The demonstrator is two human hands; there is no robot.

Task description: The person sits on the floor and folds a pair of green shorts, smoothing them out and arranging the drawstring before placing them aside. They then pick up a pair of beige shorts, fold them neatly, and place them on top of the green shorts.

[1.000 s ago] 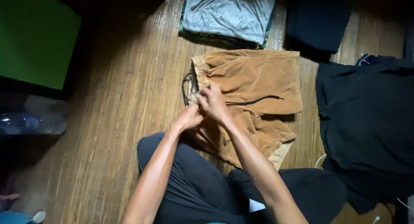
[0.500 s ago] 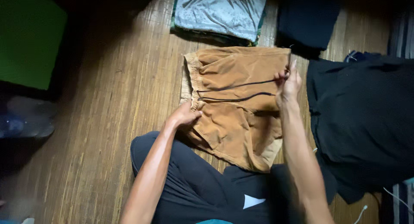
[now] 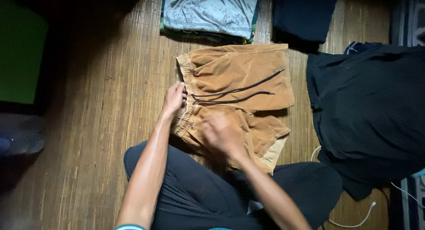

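On the woven mat floor [image 3: 97,123] a dark garment [image 3: 367,119] lies spread at the right, just beside folded tan corduroy shorts [image 3: 248,75] with a black drawstring [image 3: 239,95] stretched across them. Left hand [image 3: 175,99] rests on the shorts' waistband, fingers loosely curled. Right hand [image 3: 221,134] hovers blurred over the lower leg; whether it grips cannot be told.

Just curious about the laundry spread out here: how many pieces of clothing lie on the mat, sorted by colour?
Tan: 1, the corduroy shorts with a dark drawstring, under the left hand and right hand.
Light grey: 1, the folded garment.
Dark: 2, the folded dark garment and the spread black garment.
Total: 4.
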